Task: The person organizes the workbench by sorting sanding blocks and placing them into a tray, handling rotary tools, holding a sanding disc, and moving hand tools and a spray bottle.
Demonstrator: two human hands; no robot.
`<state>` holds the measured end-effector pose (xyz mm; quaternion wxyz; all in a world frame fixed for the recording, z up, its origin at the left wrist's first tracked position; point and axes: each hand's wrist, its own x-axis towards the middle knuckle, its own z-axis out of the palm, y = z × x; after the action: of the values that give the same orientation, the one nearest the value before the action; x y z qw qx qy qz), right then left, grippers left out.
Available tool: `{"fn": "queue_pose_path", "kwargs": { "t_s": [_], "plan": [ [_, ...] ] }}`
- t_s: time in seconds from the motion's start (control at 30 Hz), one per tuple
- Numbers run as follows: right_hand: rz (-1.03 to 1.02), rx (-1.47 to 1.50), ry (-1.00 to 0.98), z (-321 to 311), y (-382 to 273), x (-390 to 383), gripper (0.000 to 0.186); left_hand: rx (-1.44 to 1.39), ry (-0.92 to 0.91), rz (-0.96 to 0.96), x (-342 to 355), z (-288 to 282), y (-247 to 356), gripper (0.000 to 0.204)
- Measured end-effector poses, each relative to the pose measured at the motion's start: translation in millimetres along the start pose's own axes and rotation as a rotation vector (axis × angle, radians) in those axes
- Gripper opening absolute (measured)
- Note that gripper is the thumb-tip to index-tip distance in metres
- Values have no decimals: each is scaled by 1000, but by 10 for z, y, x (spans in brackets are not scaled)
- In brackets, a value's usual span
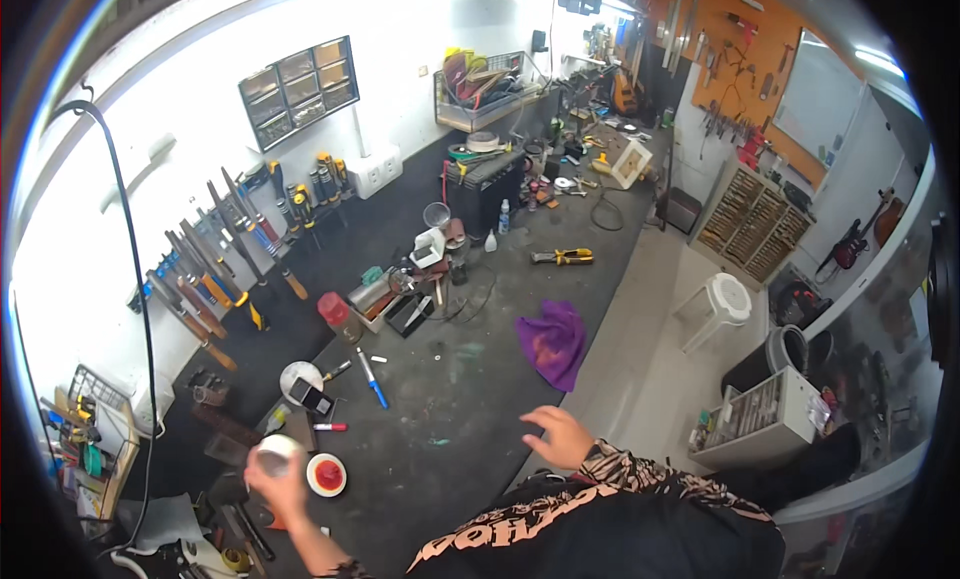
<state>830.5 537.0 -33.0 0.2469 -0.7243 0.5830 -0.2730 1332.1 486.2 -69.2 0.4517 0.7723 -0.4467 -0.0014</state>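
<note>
At the lower left of the bench, my left hand (280, 484) is closed around a small round white-rimmed container (274, 453), slightly blurred. Just right of it, a white round dish or lid (326, 489) lies flat with a red substance (328, 473) in it. My right hand (562, 439) holds nothing; its fingers are apart above the bench's near right edge. Beyond that hand a crumpled purple cloth (553, 345) lies on the bench top. A red-and-white marker (330, 427) and a blue-and-white marker (372, 379) lie farther from my left hand.
Files (205, 264) and screwdrivers hang on the left wall. A red-capped jar (338, 317), a black tray (408, 315) and yellow-handled pliers (562, 257) rest on the dark bench (460, 399). A black toolbox (484, 187) stands farther back. A white stool (718, 304) stands on the floor at right.
</note>
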Motion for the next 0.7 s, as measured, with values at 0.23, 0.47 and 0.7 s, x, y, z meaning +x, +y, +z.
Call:
{"fn": "queue_pose_path", "kwargs": {
  "t_s": [0.23, 0.47, 0.7],
  "plan": [
    [-332, 433, -385, -62, -533, 637, 82, -1347, -846, -367, -1636, 548, 1998, 75],
    [-120, 923, -594, -220, 434, 1195, 96, -1247, -813, -459, -2005, 1299, 2537, 96],
    [-430, 556, 71, -1374, 1489, 3307, 81, -826, -519, -577, -2343, 1850, 3254, 84]
  ]
}}
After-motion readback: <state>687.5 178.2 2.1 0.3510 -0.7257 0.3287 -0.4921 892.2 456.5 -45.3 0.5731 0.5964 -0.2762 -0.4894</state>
